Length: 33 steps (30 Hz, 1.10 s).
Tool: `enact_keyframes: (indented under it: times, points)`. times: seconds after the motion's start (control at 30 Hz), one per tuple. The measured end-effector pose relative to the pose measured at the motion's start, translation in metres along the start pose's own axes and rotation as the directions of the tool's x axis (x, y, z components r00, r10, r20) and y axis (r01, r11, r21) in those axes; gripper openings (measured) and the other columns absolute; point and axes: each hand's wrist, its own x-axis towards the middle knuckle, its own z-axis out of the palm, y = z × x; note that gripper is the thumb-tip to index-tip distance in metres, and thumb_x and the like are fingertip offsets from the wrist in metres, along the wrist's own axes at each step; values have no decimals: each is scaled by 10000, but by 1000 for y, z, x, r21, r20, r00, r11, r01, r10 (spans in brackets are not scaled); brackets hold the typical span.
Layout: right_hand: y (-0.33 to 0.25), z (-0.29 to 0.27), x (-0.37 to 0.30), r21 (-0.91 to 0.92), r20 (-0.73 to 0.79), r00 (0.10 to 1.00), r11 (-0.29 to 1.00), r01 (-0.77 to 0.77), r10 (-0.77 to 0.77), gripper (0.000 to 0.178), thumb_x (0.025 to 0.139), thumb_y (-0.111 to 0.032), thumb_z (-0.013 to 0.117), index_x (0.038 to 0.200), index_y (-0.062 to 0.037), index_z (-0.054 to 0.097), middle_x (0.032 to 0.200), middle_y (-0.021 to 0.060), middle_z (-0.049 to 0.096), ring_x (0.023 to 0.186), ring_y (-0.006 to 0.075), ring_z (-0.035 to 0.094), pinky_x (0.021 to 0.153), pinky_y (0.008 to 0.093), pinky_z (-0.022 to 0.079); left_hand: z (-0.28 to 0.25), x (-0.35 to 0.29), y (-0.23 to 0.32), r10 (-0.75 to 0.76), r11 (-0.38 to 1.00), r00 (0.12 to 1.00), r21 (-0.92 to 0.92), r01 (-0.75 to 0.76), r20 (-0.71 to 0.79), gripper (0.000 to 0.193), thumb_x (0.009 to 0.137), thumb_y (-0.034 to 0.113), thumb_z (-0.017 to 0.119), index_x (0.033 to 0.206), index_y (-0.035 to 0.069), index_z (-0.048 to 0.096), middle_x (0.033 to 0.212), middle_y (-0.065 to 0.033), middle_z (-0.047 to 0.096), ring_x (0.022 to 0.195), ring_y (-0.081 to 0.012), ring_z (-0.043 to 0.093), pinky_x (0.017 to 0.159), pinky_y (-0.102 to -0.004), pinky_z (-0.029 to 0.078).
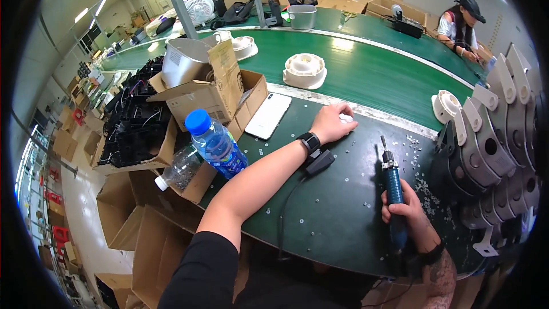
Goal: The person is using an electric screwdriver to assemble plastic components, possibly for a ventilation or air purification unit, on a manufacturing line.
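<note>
My right hand (405,206) is wrapped round a dark teal electric screwdriver (394,186), its bit pointing up and away from me over the green work surface. Beyond the middle of that surface, close to the conveyor's edge, the curled fingers of my left hand (333,124) hold a small white part (345,118), mostly hidden by them. A watch is on my left wrist, with a black box-shaped device (319,162) on a cable beside it. Many small screws and washers (426,186) lie scattered to the right of the screwdriver.
Grey curved housings (486,143) stand stacked at the right. A white phone (268,116), a blue-capped bottle (217,146) and cardboard boxes (197,100) sit at the left. White round bases (305,70) rest on the green conveyor (366,69). Two people sit beyond it.
</note>
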Motion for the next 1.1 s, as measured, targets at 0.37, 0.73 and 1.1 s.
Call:
enact_keyframes:
  times: [0.37, 0.73, 1.1]
  points:
    - [-1, 1, 4, -21, 33, 999, 1000, -16, 17, 694, 841, -1, 705, 1429, -25, 336, 1018, 127, 557, 746, 205, 630, 682, 358, 540, -2, -1, -8, 57, 998, 997, 16, -56, -44, 289, 793, 251, 805, 978, 52, 708, 1004, -112, 755, 987, -263, 727, 891, -370, 563]
    - [-6, 3, -7, 5, -44, 999, 1000, -22, 22, 671, 846, 4, 695, 1421, -22, 349, 1028, 127, 559, 763, 204, 631, 700, 354, 538, 1, -2, 7, 39, 999, 994, 11, -41, 105, 441, 736, 335, 848, 1046, 58, 703, 1025, -107, 748, 975, -240, 722, 885, -354, 558]
    - [-7, -2, -1, -75, 22, 999, 997, -21, 23, 624, 880, -32, 698, 1400, -18, 355, 1038, 100, 566, 781, 173, 628, 717, 323, 530, -5, -1, 29, 306, 870, 824, 491, -39, -477, 282, 749, -36, 647, 999, 93, 643, 1038, -115, 591, 1080, -312, 602, 903, -437, 498]
